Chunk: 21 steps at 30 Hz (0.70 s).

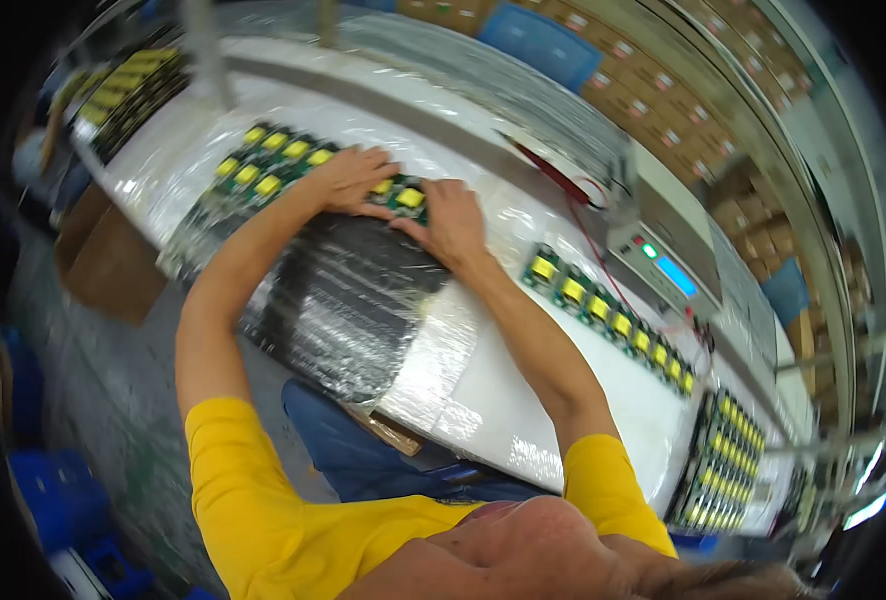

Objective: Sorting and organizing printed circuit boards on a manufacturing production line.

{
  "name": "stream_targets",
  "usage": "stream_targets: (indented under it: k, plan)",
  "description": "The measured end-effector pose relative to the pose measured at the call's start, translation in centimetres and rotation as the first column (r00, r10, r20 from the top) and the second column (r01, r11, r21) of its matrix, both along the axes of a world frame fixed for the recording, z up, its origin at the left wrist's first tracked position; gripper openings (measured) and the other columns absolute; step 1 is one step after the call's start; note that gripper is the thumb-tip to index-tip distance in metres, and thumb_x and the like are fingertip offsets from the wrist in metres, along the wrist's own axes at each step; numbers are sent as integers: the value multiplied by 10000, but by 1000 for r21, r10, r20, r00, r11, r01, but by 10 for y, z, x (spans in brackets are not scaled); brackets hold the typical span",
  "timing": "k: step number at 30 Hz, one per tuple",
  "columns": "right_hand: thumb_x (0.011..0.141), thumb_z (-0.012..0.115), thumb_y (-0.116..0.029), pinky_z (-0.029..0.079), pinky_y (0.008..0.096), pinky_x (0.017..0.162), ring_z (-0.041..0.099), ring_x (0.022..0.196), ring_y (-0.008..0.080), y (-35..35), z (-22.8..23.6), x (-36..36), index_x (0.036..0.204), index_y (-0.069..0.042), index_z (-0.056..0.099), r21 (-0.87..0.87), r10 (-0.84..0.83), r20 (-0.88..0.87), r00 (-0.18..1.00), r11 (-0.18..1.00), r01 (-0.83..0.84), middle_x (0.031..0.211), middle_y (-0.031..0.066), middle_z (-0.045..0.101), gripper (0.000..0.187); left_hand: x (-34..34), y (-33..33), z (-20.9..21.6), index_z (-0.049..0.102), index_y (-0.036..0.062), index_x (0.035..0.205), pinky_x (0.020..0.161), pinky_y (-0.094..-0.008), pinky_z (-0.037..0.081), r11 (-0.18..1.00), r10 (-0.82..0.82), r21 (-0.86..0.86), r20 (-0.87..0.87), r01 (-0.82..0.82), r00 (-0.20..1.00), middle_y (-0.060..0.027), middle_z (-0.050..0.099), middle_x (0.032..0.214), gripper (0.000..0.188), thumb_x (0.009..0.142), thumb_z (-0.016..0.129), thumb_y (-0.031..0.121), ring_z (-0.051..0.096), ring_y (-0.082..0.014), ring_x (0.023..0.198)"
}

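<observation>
Small green circuit boards (409,199), each with a yellow block-shaped component, sit between my two hands at the far edge of a black, film-covered sheet (343,290). My left hand (351,182) is bent over the boards on the left, its thumb along their near side. Against the right end is my right hand (453,225), fingers at the far side and thumb at the near side. Both hands appear closed on the boards, though the palms hide part of the contact. More of these boards (268,185) stand in rows left of my left hand.
A line of boards (598,308) lies to the right, beside a tester box (668,262) with a lit display and red wires. A rack of boards (725,465) stands at lower right, stacked boards (128,95) at far left. A cardboard box (113,255) is below the table's left edge.
</observation>
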State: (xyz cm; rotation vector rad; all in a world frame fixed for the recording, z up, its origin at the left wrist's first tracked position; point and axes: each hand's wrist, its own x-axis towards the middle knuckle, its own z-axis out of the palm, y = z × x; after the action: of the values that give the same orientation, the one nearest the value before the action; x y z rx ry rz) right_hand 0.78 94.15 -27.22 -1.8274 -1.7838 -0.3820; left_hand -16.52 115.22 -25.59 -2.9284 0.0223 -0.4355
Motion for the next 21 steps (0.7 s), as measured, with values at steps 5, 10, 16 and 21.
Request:
stream_targets:
  k: [5, 10, 16, 21]
  plan:
    - [822, 861, -581, 498, 454, 939, 623, 1072, 328, -64, 40, 13, 1244, -84, 684, 145, -27, 29, 999, 989, 22, 1123, 116, 661, 676, 17, -52, 26, 599, 41, 1375, 983, -478, 504, 995, -82, -35, 217, 92, 973, -139, 658, 1224, 873, 815, 810, 676, 654, -379, 1078]
    - [801, 867, -583, 501, 443, 1001, 612, 1139, 300, -273, 93, 39, 1178, -130, 654, 53, -17, 31, 999, 999, 15, 1232, 69, 655, 626, 24, -249, 80, 615, 45, 1389, 956, -470, 483, 975, -89, -188, 159, 118, 983, -131, 649, 1265, 936, 756, 831, 701, 615, -342, 1074]
    - [806, 886, -543, 488, 427, 1036, 611, 1187, 297, -462, 75, 40, 1181, -136, 655, -63, -243, -16, 970, 968, 242, 1271, 69, 654, 600, 64, -433, 42, 648, 8, 1330, 872, -453, 471, 916, -216, -292, 220, 276, 951, -128, 618, 1115, 940, 789, 795, 763, 580, -314, 942]
    - [796, 905, -545, 462, 463, 1106, 616, 1254, 316, -522, 42, 37, 1228, -102, 681, -253, -343, -166, 925, 921, 296, 1338, 90, 661, 657, 74, -485, 7, 631, 42, 1390, 908, -491, 488, 930, 8, -367, -25, -16, 1000, -160, 644, 1217, 969, 778, 775, 780, 599, -346, 1042]
